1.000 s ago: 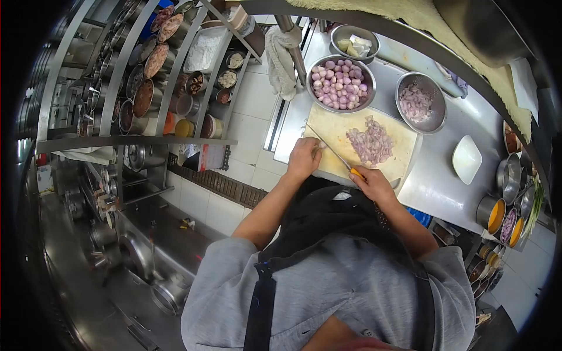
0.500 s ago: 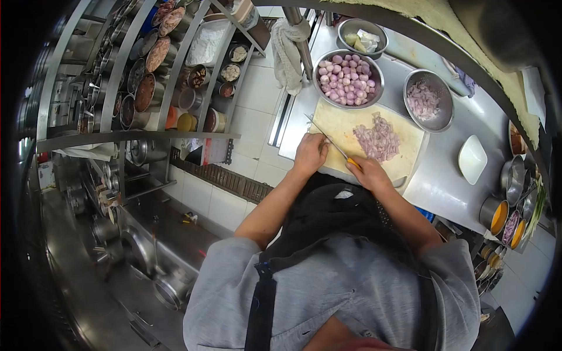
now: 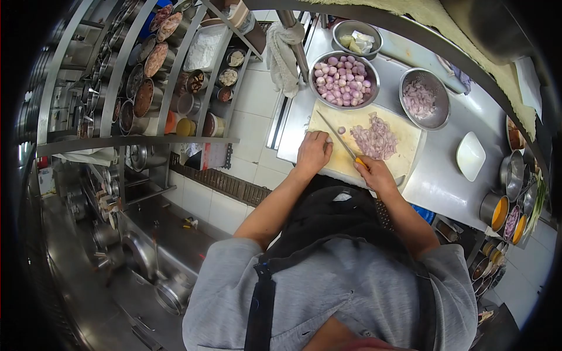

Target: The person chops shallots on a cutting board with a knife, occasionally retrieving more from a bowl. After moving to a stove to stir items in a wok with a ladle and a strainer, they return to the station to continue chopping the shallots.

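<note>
My right hand [image 3: 377, 174] is closed around the orange handle of a knife [image 3: 342, 141], whose blade points up and left across the cutting board [image 3: 404, 126]. Left of the blade, my left hand [image 3: 315, 153] rests at the board's left edge with its fingers curled together; whatever lies under its fingertips is mostly hidden. A small purple shallot piece [image 3: 341, 130] lies alone just right of the blade. Farther right on the board is a heap of sliced shallots [image 3: 374, 137]. Beyond the board stands a metal bowl [image 3: 376, 93] full of whole peeled shallots [image 3: 342, 81].
A colander [image 3: 442, 114] with sliced shallots stands right of the board, and a white dish [image 3: 472, 157] farther right. Another metal bowl [image 3: 379, 44] is at the back. A towel [image 3: 283, 58] hangs on a post. A rack [image 3: 134, 140] of containers stands left.
The knife blade has swung away from my left hand, to the right and more upright. A small shallot piece now shows beside the blade. The view has shifted slightly.
</note>
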Demonstrator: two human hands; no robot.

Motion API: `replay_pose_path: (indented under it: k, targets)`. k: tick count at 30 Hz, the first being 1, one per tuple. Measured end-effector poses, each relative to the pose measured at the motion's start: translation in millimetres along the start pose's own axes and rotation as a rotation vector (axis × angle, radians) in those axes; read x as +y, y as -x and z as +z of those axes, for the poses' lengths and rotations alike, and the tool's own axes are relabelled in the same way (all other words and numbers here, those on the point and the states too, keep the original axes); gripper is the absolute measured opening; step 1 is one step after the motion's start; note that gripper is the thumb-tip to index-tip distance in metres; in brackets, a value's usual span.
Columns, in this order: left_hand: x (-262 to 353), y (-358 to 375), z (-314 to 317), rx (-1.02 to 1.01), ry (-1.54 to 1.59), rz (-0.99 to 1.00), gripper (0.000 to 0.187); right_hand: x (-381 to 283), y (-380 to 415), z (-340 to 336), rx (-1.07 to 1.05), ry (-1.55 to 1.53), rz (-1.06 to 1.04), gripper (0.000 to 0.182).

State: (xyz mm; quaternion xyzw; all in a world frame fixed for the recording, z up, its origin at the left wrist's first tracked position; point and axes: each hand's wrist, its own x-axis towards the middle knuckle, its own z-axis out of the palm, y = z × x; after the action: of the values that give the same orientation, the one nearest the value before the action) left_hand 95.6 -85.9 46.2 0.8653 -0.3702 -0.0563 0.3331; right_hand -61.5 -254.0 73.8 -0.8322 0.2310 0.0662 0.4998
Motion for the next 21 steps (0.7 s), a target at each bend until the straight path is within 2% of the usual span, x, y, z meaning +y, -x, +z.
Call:
replay_pose_path:
  k: [2,9,11,12,15,17,21]
  targets:
    - [-1,1,-1,0.006,0.032,-0.03,0.019,-2,2,-2,0.009,0.032,-0.149,0.029]
    - [-3,-1,0,0.03,0.012,0.042,0.012,-1,-14,11,-0.051,0.104,-0.134,0.029]
    - [-3,-1,0,0.048,0.021,0.06,0.011,-2,-30,23,0.052,0.126,-0.271,0.029]
    - [-4,-1,-1,0.049,0.016,0.059,0.011,-4,-32,25,0.051,0.122,-0.275,0.029]
    - [-4,-1,0,0.039,0.017,0.057,0.011,-16,-31,17,0.024,0.103,-0.196,0.03]
    - [-5,0,1,0.053,0.026,0.058,0.011,-26,-18,3,-0.026,0.082,-0.064,0.031]
    - [-6,1,3,0.054,0.021,0.054,0.011,-17,-18,4,-0.09,0.107,-0.051,0.032]
